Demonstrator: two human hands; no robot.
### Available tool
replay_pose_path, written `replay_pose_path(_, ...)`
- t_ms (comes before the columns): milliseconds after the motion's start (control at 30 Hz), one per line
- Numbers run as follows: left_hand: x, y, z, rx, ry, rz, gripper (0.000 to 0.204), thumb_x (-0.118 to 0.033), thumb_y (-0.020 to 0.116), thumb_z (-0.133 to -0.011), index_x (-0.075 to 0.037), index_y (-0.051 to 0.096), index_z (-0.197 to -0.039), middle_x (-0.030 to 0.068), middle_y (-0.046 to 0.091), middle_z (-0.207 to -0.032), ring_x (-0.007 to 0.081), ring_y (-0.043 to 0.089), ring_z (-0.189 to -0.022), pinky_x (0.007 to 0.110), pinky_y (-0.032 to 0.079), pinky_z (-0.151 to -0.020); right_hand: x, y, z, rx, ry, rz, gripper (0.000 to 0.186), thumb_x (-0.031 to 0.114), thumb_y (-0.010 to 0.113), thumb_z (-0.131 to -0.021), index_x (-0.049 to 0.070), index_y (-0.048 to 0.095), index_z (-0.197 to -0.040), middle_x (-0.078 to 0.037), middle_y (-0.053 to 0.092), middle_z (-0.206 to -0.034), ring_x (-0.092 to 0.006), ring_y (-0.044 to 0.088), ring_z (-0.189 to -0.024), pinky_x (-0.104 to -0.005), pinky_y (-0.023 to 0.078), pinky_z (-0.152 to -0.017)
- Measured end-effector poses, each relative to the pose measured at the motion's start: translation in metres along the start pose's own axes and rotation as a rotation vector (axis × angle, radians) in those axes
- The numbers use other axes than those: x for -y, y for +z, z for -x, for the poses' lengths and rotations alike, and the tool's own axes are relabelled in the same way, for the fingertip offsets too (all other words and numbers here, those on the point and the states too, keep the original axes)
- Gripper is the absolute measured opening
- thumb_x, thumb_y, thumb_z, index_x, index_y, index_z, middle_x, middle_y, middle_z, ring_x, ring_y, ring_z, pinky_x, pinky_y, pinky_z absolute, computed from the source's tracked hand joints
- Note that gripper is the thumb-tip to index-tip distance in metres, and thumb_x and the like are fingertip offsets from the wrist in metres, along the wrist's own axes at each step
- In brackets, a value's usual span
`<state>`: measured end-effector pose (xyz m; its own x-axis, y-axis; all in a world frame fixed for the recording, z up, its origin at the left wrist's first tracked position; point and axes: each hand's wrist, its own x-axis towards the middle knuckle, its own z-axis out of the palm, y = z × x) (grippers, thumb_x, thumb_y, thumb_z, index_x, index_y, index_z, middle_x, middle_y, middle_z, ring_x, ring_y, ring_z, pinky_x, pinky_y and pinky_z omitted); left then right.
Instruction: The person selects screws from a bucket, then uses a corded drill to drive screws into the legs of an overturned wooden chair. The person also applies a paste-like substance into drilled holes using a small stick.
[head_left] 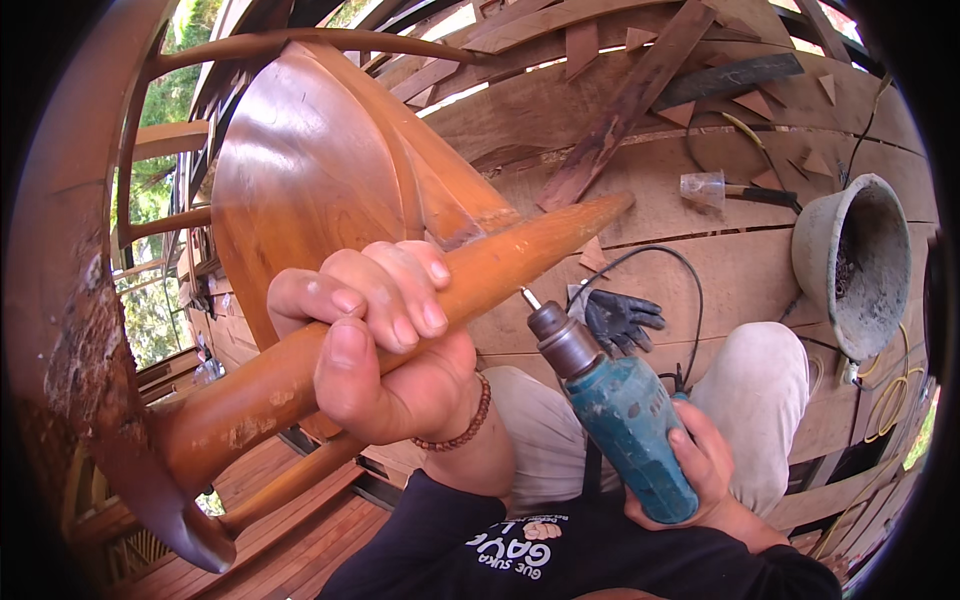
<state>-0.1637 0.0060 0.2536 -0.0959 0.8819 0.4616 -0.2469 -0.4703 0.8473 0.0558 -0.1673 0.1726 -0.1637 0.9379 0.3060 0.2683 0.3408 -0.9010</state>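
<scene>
A varnished wooden chair with a broad, rounded seat lies tipped over in front of me. My left hand is wrapped round one of its tapered legs, with a beaded bracelet on the wrist. My right hand grips a teal die grinder by the rear of its body. The grinder's thin metal bit points up toward the leg, a little below it and apparently apart. Pale rough patches show along the leg near its thick end.
A grey bucket stands at the right. Near it are a clear plastic cup, wood scraps and a long plank. A black glove and a looping black cord lie on the board floor. Yellow cable coils at far right.
</scene>
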Motion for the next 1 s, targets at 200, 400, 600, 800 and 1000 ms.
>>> replay_pose_path(200, 0.0008, 0.0, 0.0006, -0.008, 0.008, 0.002, 0.014, -0.019, 0.05, -0.091, -0.008, 0.055, -0.097, -0.0004, 0.051, -0.069, 0.0132, 0.05, -0.063, 0.035, 0.043, -0.071, -0.0025, 0.0017, -0.0023, -0.005, 0.011, -0.007, 0.083, 0.03, 0.082, -0.064, 0.008, 0.046, -0.135, -0.033, 0.058, -0.113, -0.0437, 0.067, -0.089, -0.0451, 0.058, -0.07)
replay_pose_path(400, 0.0013, -0.0002, 0.001, -0.006, 0.003, 0.013, 0.015, -0.02, 0.05, -0.091, -0.008, 0.055, -0.098, 0.0, 0.051, -0.07, 0.0134, 0.05, -0.064, 0.036, 0.042, -0.071, -0.0051, 0.0062, 0.0008, -0.017, 0.02, -0.033, 0.081, 0.031, 0.082, -0.065, 0.008, 0.046, -0.134, -0.033, 0.058, -0.113, -0.0446, 0.067, -0.09, -0.0451, 0.058, -0.07)
replay_pose_path(600, -0.0009, -0.0013, 0.0007, 0.012, -0.005, 0.005, 0.014, -0.02, 0.051, -0.091, -0.008, 0.054, -0.098, 0.0002, 0.051, -0.07, 0.0137, 0.051, -0.064, 0.036, 0.042, -0.072, -0.0046, 0.007, 0.0018, -0.024, 0.045, -0.045, 0.083, 0.032, 0.083, -0.065, 0.008, 0.045, -0.135, -0.034, 0.058, -0.111, -0.0441, 0.067, -0.089, -0.0445, 0.058, -0.069)
replay_pose_path(800, -0.0016, -0.0029, 0.0005, 0.021, -0.017, -0.003, 0.013, -0.02, 0.051, -0.091, -0.008, 0.053, -0.097, 0.0002, 0.05, -0.069, 0.0136, 0.051, -0.064, 0.036, 0.042, -0.072, -0.0063, 0.0043, -0.0036, 0.001, -0.002, -0.024, 0.083, 0.033, 0.083, -0.068, 0.01, 0.044, -0.137, -0.032, 0.058, -0.11, -0.0419, 0.067, -0.086, -0.0436, 0.057, -0.066)
replay_pose_path(1000, -0.0016, -0.0018, 0.001, 0.015, -0.02, -0.006, 0.013, -0.02, 0.051, -0.091, -0.009, 0.052, -0.096, 0.0001, 0.05, -0.069, 0.0134, 0.051, -0.065, 0.036, 0.043, -0.073, -0.006, 0.002, -0.0055, 0.011, 0.0, -0.02, 0.083, 0.035, 0.082, -0.069, 0.01, 0.043, -0.138, -0.033, 0.058, -0.11, -0.0421, 0.067, -0.087, -0.0441, 0.058, -0.067)
